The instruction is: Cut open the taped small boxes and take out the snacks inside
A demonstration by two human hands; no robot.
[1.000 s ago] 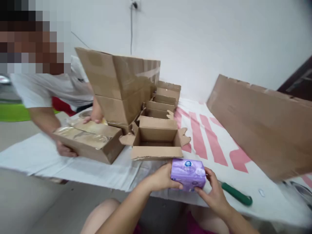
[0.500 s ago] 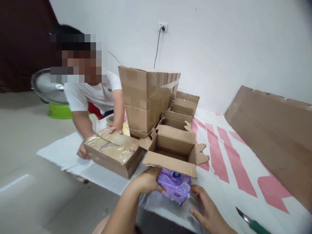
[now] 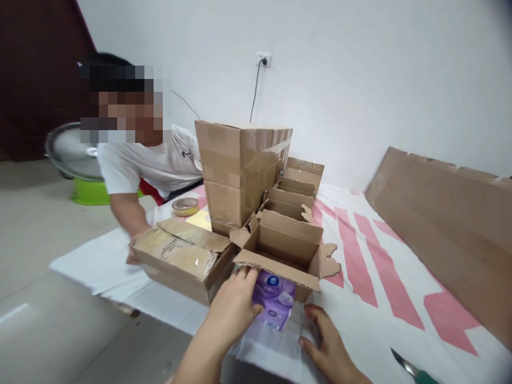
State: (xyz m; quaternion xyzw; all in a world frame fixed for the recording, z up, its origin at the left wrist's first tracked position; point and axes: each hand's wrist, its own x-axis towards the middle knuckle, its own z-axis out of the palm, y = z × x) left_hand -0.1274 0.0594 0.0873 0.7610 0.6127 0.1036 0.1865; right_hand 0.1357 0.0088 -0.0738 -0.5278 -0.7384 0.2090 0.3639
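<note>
The purple plastic-wrapped packet [image 3: 274, 306] lies near the front edge of the white, pink-patterned cloth [image 3: 368, 330], partly beneath the front flap of the open brown cardboard box [image 3: 284, 242]. Your left hand [image 3: 236, 298] touches its left side; whether it grips, I cannot tell. Your right hand [image 3: 330, 344] curves just beside it, fingers and thumb apart. Rightward, cloth spreads between a green-handled knife [image 3: 408, 369] and a brown cardboard sheet [image 3: 444, 229].

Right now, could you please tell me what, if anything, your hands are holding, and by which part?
The left hand is at the left side of the purple pack; whether it grips cannot be told. The right hand, apart from it, holds nothing.
</note>
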